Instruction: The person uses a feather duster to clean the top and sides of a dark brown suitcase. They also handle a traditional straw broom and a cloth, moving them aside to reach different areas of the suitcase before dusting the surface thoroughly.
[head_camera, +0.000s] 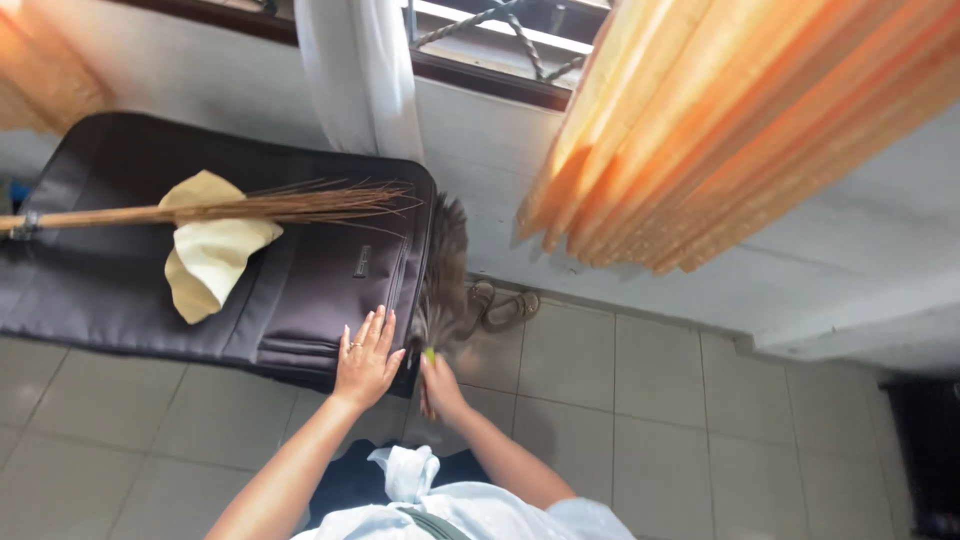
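Head view: left hand (366, 357) flat, fingers spread, on dark suitcase (300, 290); right hand (437, 382) grips feathery brush (443, 275).

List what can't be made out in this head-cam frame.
- Soft broom in the right hand: bristles motion-blurred, and the hand hides its handle apart from a green tip.
- Dark suitcase: left end cut off by the frame edge; the left hand covers its near corner.
- Stick broom: handle runs off the left edge.
- Sandals: partly behind the blurred bristles.
- Window: cut off at the top, curtains cover it.
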